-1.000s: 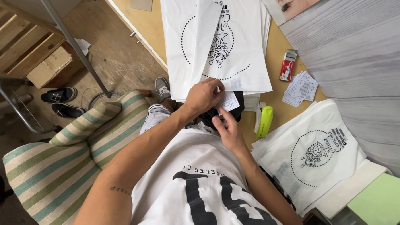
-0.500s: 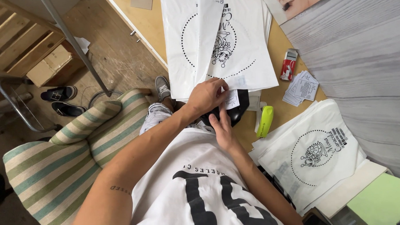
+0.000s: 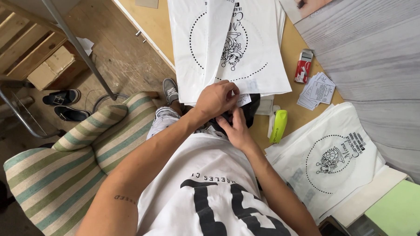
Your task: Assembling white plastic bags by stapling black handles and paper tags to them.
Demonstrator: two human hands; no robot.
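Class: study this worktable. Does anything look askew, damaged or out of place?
The top white bag has one side flap folded over its print, and the small cards lie fanned out rather than squared. Nothing looks spilled or damaged. Both hands, left hand and right hand, meet at the table edge.

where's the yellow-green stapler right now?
In the head view the yellow-green stapler lies on the wooden table, just right of the right hand, between the two stacks of white printed bags and below the red box.

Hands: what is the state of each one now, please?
Left hand: fingers curled, pinching a small white tag.
Right hand: fingers on a dark item; grip cannot be told.
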